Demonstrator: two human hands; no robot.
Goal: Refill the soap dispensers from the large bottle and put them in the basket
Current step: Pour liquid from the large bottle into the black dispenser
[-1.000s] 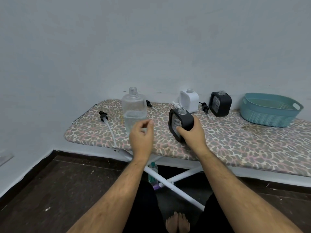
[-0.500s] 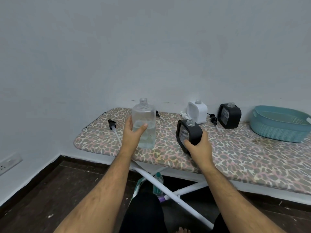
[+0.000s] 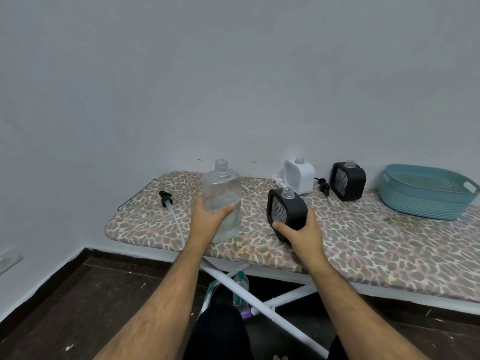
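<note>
The large clear bottle (image 3: 222, 189), uncapped and partly filled with clear liquid, stands near the front of the leopard-print ironing board (image 3: 363, 240). My left hand (image 3: 209, 219) is wrapped around its lower half. My right hand (image 3: 301, 233) grips a black dispenser (image 3: 285, 210) with an open neck, tilted a little towards the bottle. A white dispenser (image 3: 298, 175) and a second black dispenser (image 3: 348, 180), both without pumps, stand at the back by the wall. The teal basket (image 3: 426, 196) sits at the far right with nothing visible inside.
A black pump with a long tube (image 3: 170, 209) lies left of the bottle. A white pump (image 3: 278, 181) and another black pump (image 3: 324, 187) lie between the rear dispensers. Under the board are white crossed legs (image 3: 259, 305) and a small bottle (image 3: 240, 289) on the dark floor.
My left hand has moved from the air in front of the large bottle onto it and closed around it. The right hand has kept its hold on the black dispenser.
</note>
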